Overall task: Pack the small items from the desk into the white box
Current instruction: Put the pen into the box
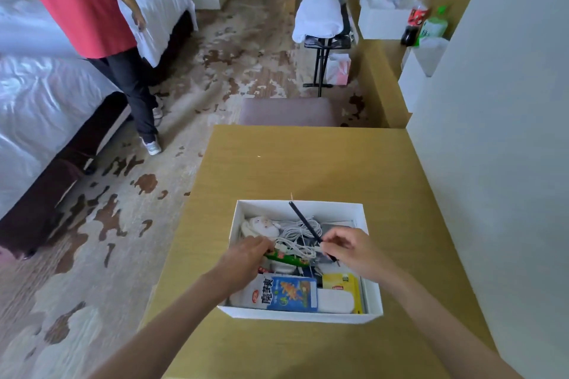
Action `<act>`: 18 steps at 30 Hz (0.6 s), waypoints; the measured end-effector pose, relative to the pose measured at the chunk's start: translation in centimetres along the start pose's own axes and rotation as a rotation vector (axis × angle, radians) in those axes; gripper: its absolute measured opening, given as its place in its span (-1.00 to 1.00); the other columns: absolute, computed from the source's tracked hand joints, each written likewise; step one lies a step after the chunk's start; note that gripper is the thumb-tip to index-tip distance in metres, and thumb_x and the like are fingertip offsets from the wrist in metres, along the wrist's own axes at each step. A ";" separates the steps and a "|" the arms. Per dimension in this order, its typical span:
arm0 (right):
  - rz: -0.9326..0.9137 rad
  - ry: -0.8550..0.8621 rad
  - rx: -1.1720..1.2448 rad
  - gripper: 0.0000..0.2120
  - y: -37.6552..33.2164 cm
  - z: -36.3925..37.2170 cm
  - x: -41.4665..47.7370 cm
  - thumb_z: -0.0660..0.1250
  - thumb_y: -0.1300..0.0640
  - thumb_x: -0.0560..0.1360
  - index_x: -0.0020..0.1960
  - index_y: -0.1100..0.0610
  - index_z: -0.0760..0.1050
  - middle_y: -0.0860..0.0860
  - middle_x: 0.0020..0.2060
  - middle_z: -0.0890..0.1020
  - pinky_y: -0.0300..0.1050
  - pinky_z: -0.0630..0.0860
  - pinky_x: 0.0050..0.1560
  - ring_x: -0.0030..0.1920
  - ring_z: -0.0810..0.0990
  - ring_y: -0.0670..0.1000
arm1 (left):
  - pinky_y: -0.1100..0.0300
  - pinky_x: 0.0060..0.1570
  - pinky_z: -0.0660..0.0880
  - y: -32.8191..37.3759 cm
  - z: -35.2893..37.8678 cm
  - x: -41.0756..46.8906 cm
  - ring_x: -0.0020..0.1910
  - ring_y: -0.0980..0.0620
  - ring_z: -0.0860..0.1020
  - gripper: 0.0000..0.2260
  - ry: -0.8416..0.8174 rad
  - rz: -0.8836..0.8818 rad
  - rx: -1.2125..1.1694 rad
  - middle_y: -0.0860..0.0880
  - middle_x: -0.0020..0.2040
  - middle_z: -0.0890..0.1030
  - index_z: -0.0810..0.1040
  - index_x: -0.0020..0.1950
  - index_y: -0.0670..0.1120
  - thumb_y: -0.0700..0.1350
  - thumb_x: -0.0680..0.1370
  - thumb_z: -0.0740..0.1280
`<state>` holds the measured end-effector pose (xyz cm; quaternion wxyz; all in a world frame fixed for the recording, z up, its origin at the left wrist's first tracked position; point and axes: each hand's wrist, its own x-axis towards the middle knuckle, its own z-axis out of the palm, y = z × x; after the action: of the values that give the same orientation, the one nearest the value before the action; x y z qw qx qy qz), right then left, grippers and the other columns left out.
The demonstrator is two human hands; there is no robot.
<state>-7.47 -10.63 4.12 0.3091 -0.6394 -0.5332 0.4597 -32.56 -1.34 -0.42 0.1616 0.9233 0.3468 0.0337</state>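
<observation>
**Hands at work inside the white box**

Both hands reach into the white box (300, 315), which sits on the wooden counter (308, 163). At the left, the left hand (243, 258) closes its fingers on a green packet (288, 259) beside a coiled white cable (297, 234). Below lies a blue-and-white carton (286, 292). Further right, the right hand (351, 248) pinches a black pen (304, 221), tilted up over the box, above a yellow packet (341, 283).

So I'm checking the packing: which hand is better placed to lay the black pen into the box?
Right hand: it already pinches the black pen above the white box. The left hand is on the green packet.
</observation>
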 end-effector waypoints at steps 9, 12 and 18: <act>0.075 -0.016 -0.338 -0.92 1.4 3.6 0.2 0.32 0.08 0.53 -0.08 0.05 0.58 -0.11 -0.29 0.62 -0.14 0.53 -0.24 -0.31 0.55 -0.14 | 0.05 0.14 0.45 -0.9 0.0 -0.3 0.15 -0.08 0.51 -0.71 -0.123 0.170 0.337 -0.05 0.16 0.59 0.48 0.27 -0.06 -0.14 0.55 0.23; 0.048 -0.014 -0.495 -0.91 1.6 4.1 0.3 0.30 0.09 0.54 -0.05 0.07 0.57 -0.10 -0.25 0.62 -0.04 0.53 -0.16 -0.23 0.58 -0.05 | 0.17 -0.22 0.57 -1.5 -1.5 -1.1 -0.24 -0.01 0.62 -0.79 0.034 0.277 0.285 0.03 -0.22 0.67 0.64 -0.09 -0.01 -0.15 0.31 0.50; -0.056 0.016 -0.792 -0.86 1.2 5.4 1.3 0.26 0.05 0.57 0.05 0.03 0.57 -0.05 -0.03 0.60 -0.04 0.47 0.00 0.02 0.54 -0.01 | 0.14 -0.06 0.55 -3.6 -2.9 -2.4 -0.17 -0.03 0.58 -0.85 0.256 0.233 0.122 0.00 -0.22 0.64 0.62 -0.21 -0.07 -0.30 0.34 0.40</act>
<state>-11.97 -10.16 0.63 0.0551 -0.6980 -0.6840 0.2047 -37.18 0.46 1.27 0.0548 0.9535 0.2567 0.1481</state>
